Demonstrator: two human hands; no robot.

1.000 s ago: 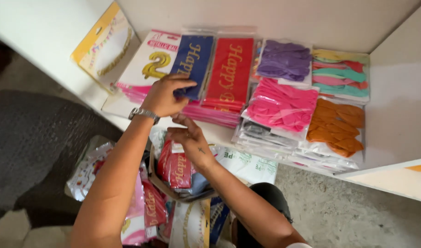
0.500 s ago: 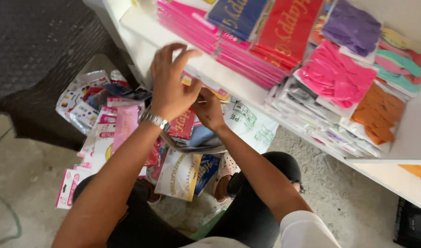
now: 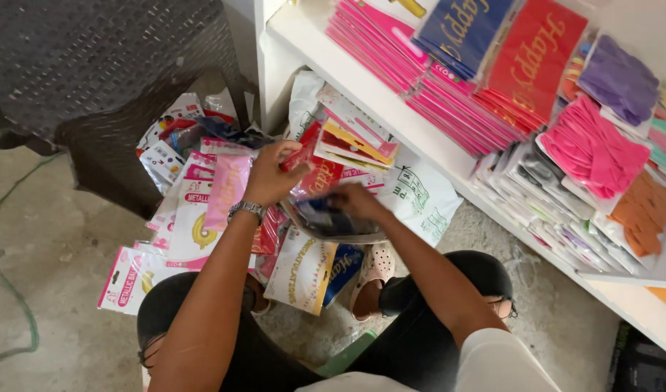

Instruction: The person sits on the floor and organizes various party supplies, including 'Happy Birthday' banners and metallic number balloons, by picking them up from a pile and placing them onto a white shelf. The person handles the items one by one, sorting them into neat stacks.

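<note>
The red packets (image 3: 320,176) under the left hand (image 3: 269,174) are glossy clear plastic, as are the balloon bags (image 3: 587,149) on the smooth white shelf (image 3: 362,91). The watch (image 3: 246,210) looks like polished metal. The floor (image 3: 42,247) is rough, matt concrete; the chair (image 3: 93,65) is woven and dark.

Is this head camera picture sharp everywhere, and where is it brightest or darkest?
Head view: the right hand is smeared by motion blur; the left hand is slightly soft; daylight washes out the white shelf edge; the dark woven plastic chair sits in shadow.

Silver metal wristwatch (image 3: 246,210) on the left wrist, black trousers (image 3: 434,290), a white sleeve (image 3: 492,363), pale perforated clog (image 3: 375,267).
</note>
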